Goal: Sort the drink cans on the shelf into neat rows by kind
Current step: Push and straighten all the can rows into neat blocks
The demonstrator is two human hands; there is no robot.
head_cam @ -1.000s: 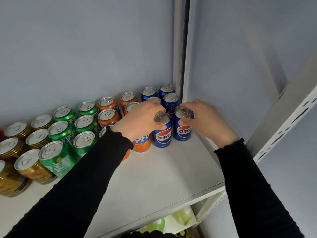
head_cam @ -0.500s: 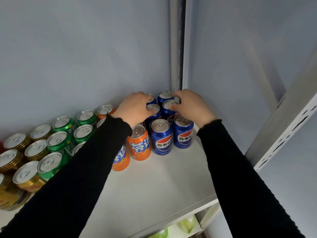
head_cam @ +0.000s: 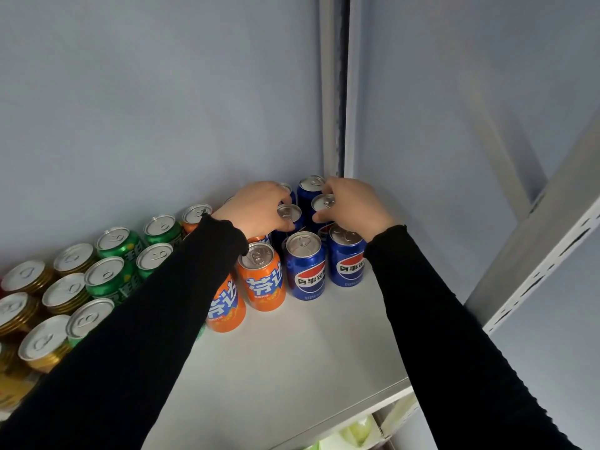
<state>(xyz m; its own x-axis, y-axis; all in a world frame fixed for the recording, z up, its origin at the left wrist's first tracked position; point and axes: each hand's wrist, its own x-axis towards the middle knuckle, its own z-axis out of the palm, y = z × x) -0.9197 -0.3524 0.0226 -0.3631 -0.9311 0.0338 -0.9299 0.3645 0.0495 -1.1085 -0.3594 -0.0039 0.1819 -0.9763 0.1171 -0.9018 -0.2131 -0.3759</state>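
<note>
Reaching deep into the back right corner of the shelf (head_cam: pixel 292 368), both hands work on the blue cans. The left hand (head_cam: pixel 256 209) has its fingers curled round the top of one blue can (head_cam: pixel 289 213) in the second row from the back. The right hand (head_cam: pixel 352 204) holds the neighbour blue can (head_cam: pixel 323 203) in the same way, with the thumb on its near side. I think each hand grips near the rim because the cans stand tight together and there is no room lower for the fingers.

Two more blue cans stand behind, against the wall, and two in front: the front left blue can (head_cam: pixel 305 267) and the front right blue can (head_cam: pixel 346 259), just beside each other with the labels to the front. So the blue kind already makes two columns along the right wall, and the hands seem to press the middle pair straight into line.

Left of the blue ones stand the orange cans (head_cam: pixel 263 277), one near the front and another partly under the left sleeve. Further left are the green cans (head_cam: pixel 110 277), and then the gold cans (head_cam: pixel 42 344) at the left edge. These groups look sorted by kind, but their rows are not so straight, in my judgement.
</note>
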